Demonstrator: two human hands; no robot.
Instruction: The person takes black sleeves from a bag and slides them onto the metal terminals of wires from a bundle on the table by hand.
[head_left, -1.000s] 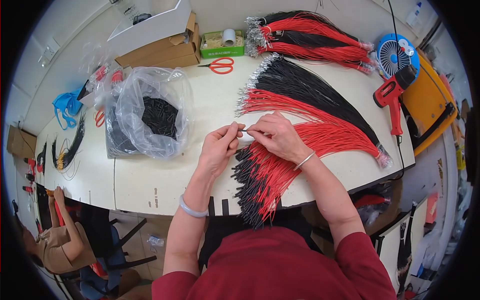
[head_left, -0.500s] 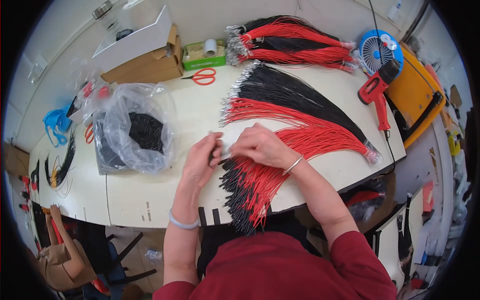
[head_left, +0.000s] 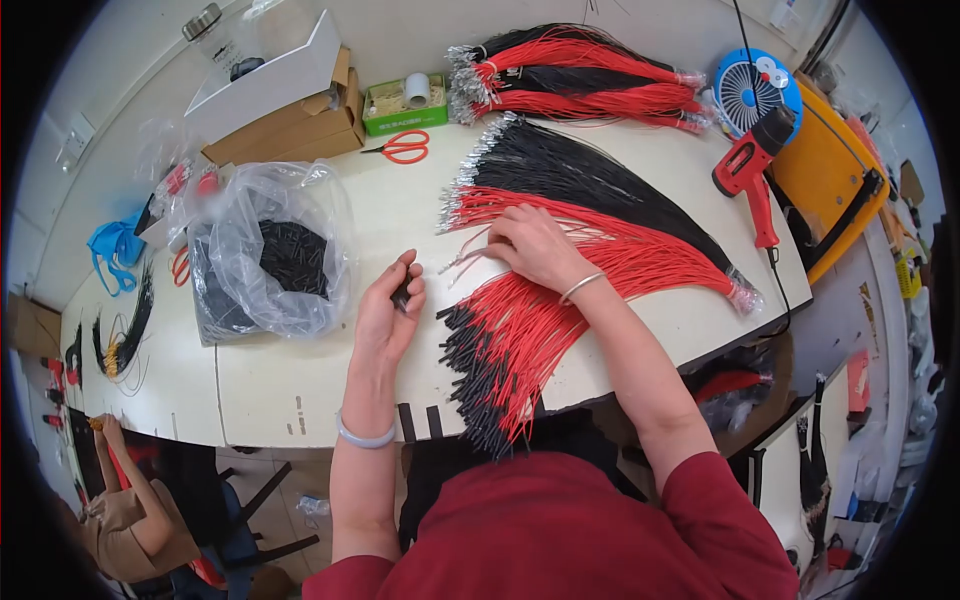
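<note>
- the worktop [head_left: 275,375] spans the space in front of you and carries everything below.
- the red wires [head_left: 640,265] fan out under and around your right hand, to the right of your left hand; many of their near ends wear black sleeves [head_left: 485,375].
- the black wires [head_left: 580,180] lie just beyond the red ones, farther from you than your right hand.
- the clear plastic bag [head_left: 335,200] stands open to the left of your left hand, apart from it, with short black tubes [head_left: 292,260] inside.
- your right hand [head_left: 535,245] bends over the red wires, fingers curled at a few loose wire ends [head_left: 462,258]; whether they pinch them, you cannot tell.
- your left hand [head_left: 388,310] is palm up between bag and wires, fingers curled around dark pieces [head_left: 402,295], which are partly hidden.
</note>
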